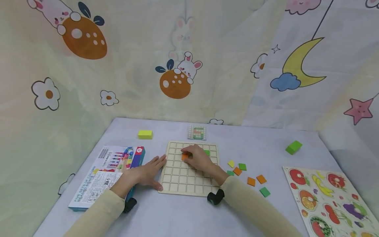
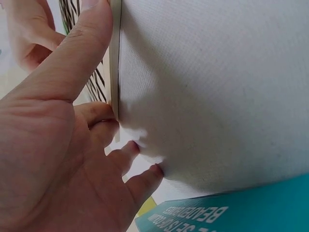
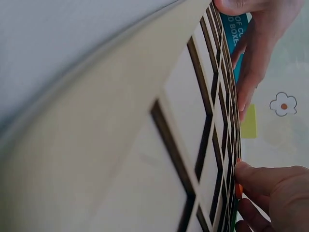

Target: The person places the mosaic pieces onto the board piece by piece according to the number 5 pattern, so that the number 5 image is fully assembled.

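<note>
A wooden grid board (image 1: pixel 174 179) lies flat in the middle of the table. My left hand (image 1: pixel 148 173) rests along its left edge, fingers fairly straight, with thumb and fingertips against the rim. Over the upper part of the grid, my right hand (image 1: pixel 199 158) pinches an orange square tile (image 1: pixel 185 157) right at the cells. In the right wrist view the same orange tile (image 3: pixel 238 189) shows by the thumb. A green tile (image 1: pixel 207 152) sits on the grid just beyond the right hand, partly hidden by it.
Right of the board lie loose orange tiles (image 1: pixel 251 181), green tiles (image 1: pixel 265 192) and a yellow piece (image 1: pixel 231 163). A small pattern card (image 1: pixel 197 132) lies behind it. Around are a yellow block (image 1: pixel 145 134), a green block (image 1: pixel 294 147), a box (image 1: pixel 88 187) and a fruit puzzle board (image 1: pixel 321 197).
</note>
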The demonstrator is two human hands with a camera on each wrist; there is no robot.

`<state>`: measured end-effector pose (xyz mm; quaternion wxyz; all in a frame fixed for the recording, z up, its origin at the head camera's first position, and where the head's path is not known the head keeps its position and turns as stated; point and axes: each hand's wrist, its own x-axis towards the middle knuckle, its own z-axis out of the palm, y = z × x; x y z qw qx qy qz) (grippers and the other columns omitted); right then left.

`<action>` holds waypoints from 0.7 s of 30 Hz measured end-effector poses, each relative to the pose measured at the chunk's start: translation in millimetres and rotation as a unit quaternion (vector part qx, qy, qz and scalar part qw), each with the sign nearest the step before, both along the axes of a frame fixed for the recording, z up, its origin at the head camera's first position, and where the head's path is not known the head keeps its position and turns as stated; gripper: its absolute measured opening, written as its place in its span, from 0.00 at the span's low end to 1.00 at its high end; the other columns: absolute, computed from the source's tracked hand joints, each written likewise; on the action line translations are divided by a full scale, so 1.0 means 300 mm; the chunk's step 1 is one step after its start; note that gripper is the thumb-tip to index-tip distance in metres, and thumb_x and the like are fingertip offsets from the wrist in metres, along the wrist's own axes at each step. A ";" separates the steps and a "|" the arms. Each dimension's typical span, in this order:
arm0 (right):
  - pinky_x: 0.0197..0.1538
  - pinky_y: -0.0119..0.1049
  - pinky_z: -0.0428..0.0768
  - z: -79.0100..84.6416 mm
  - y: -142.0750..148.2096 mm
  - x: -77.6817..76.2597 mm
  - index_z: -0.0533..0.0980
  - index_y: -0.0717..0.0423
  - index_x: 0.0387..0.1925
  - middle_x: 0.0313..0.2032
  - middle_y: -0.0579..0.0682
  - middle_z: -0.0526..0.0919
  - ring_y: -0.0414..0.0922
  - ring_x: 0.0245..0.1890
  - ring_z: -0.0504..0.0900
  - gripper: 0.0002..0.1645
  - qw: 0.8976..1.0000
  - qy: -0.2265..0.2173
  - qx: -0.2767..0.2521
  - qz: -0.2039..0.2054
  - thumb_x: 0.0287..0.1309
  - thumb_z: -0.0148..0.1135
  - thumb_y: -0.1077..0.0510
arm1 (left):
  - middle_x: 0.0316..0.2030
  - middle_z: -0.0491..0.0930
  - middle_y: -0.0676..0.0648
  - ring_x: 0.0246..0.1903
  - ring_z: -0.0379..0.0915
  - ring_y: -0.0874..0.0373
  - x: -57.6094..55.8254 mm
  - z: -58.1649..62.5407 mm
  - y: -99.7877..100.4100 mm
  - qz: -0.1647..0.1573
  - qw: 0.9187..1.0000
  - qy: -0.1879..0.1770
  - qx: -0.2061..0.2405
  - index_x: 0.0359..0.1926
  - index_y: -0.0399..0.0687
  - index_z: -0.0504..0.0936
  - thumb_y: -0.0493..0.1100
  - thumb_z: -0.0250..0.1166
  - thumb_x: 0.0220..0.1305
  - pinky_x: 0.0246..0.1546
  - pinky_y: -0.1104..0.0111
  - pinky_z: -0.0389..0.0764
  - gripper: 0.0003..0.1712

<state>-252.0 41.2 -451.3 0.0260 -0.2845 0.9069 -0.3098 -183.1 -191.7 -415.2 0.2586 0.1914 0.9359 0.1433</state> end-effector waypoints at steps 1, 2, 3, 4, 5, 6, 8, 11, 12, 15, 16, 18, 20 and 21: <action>0.54 0.40 0.78 0.001 0.002 0.001 0.79 0.55 0.56 0.50 0.49 0.84 0.45 0.49 0.79 0.24 1.000 0.000 0.000 0.002 0.55 0.70 0.60 | 0.78 0.36 0.46 0.77 0.33 0.42 -0.001 0.000 0.002 0.000 1.000 0.000 0.000 0.76 0.43 0.46 0.57 0.73 0.51 0.72 0.45 0.52 0.62; 0.54 0.40 0.78 0.003 0.005 0.002 0.79 0.55 0.55 0.50 0.49 0.84 0.45 0.49 0.79 0.24 1.000 0.002 0.000 0.004 0.55 0.70 0.60 | 0.78 0.36 0.45 0.76 0.33 0.41 -0.002 -0.001 0.003 -0.001 1.000 0.000 0.001 0.76 0.42 0.46 0.57 0.73 0.51 0.72 0.44 0.53 0.62; 0.53 0.40 0.78 0.005 0.006 0.003 0.78 0.56 0.56 0.50 0.49 0.84 0.45 0.48 0.79 0.25 1.000 0.002 0.000 0.005 0.55 0.70 0.60 | 0.78 0.36 0.45 0.77 0.33 0.42 -0.003 -0.001 0.004 0.000 1.000 0.000 0.000 0.76 0.43 0.46 0.57 0.73 0.51 0.72 0.45 0.52 0.62; 0.53 0.39 0.78 0.006 0.008 0.005 0.79 0.56 0.55 0.50 0.49 0.84 0.45 0.48 0.79 0.24 1.000 0.005 0.003 0.006 0.55 0.70 0.60 | 0.78 0.36 0.46 0.77 0.33 0.42 -0.003 -0.001 0.006 0.002 1.000 -0.001 -0.001 0.76 0.44 0.46 0.57 0.73 0.50 0.72 0.45 0.52 0.62; 0.53 0.39 0.78 0.008 0.011 0.007 0.78 0.56 0.56 0.50 0.49 0.84 0.45 0.48 0.79 0.24 1.000 0.004 0.005 0.005 0.55 0.70 0.60 | 0.78 0.36 0.46 0.77 0.33 0.42 -0.003 -0.001 0.006 0.000 1.000 -0.001 -0.001 0.76 0.44 0.46 0.57 0.73 0.50 0.72 0.45 0.52 0.62; 0.53 0.39 0.78 0.012 0.014 0.009 0.79 0.55 0.56 0.50 0.49 0.84 0.45 0.48 0.79 0.24 1.000 0.000 0.005 0.004 0.55 0.70 0.60 | 0.78 0.36 0.45 0.77 0.33 0.42 -0.003 -0.003 0.007 -0.003 1.000 -0.001 0.001 0.76 0.43 0.46 0.57 0.73 0.51 0.72 0.45 0.52 0.62; 0.53 0.40 0.78 0.020 0.023 0.013 0.79 0.55 0.55 0.49 0.49 0.85 0.45 0.48 0.79 0.23 1.000 -0.007 -0.001 -0.001 0.56 0.69 0.60 | 0.78 0.36 0.44 0.76 0.33 0.41 -0.003 -0.007 0.007 -0.005 1.000 -0.002 0.003 0.76 0.42 0.46 0.57 0.73 0.51 0.72 0.45 0.51 0.63; 0.54 0.42 0.78 0.047 0.055 0.020 0.79 0.56 0.55 0.48 0.49 0.85 0.46 0.46 0.80 0.22 0.999 -0.022 -0.022 -0.011 0.56 0.68 0.61 | 0.78 0.36 0.45 0.76 0.33 0.41 -0.001 -0.010 0.007 -0.004 1.000 -0.003 0.003 0.76 0.42 0.46 0.57 0.74 0.50 0.72 0.45 0.51 0.63; 0.54 0.42 0.78 0.058 0.073 0.022 0.79 0.56 0.55 0.47 0.49 0.85 0.46 0.46 0.80 0.22 0.999 -0.025 -0.029 -0.013 0.56 0.68 0.61 | 0.78 0.36 0.45 0.76 0.33 0.41 -0.001 -0.012 0.007 -0.003 1.000 -0.004 0.004 0.76 0.42 0.46 0.57 0.74 0.50 0.72 0.45 0.51 0.63; 0.54 0.44 0.79 0.096 0.151 0.028 0.78 0.56 0.56 0.48 0.51 0.85 0.47 0.45 0.81 0.23 0.999 -0.036 -0.036 -0.011 0.57 0.68 0.60 | 0.78 0.36 0.46 0.77 0.33 0.42 0.001 -0.009 0.007 0.002 1.000 -0.005 0.005 0.76 0.44 0.46 0.56 0.74 0.50 0.72 0.45 0.52 0.63; 0.53 0.44 0.80 0.108 0.185 0.029 0.77 0.56 0.57 0.49 0.51 0.84 0.47 0.45 0.81 0.24 0.999 -0.042 -0.031 -0.008 0.58 0.67 0.59 | 0.78 0.36 0.46 0.77 0.33 0.42 0.001 -0.009 0.005 0.003 1.000 -0.005 0.006 0.76 0.44 0.46 0.56 0.74 0.50 0.72 0.44 0.53 0.63; 0.54 0.44 0.79 0.131 0.262 0.031 0.77 0.56 0.57 0.50 0.51 0.84 0.46 0.46 0.80 0.24 0.998 -0.057 -0.010 0.005 0.59 0.66 0.58 | 0.78 0.36 0.46 0.77 0.33 0.42 0.001 -0.007 0.003 0.006 1.000 -0.007 0.008 0.76 0.44 0.46 0.55 0.75 0.50 0.71 0.44 0.53 0.63; 0.54 0.45 0.79 0.146 0.345 0.036 0.77 0.56 0.57 0.50 0.51 0.84 0.46 0.47 0.80 0.23 0.997 -0.078 0.020 0.017 0.60 0.65 0.57 | 0.78 0.37 0.46 0.77 0.32 0.42 0.001 -0.002 -0.001 0.008 1.000 -0.007 0.007 0.76 0.44 0.46 0.55 0.75 0.50 0.71 0.44 0.54 0.62; 0.53 0.45 0.79 0.151 0.386 0.040 0.77 0.56 0.57 0.50 0.51 0.84 0.46 0.47 0.80 0.23 0.995 -0.086 0.038 0.018 0.60 0.64 0.56 | 0.78 0.37 0.46 0.77 0.33 0.42 0.001 -0.001 -0.003 0.009 1.000 -0.008 0.007 0.76 0.44 0.46 0.54 0.75 0.50 0.71 0.44 0.54 0.62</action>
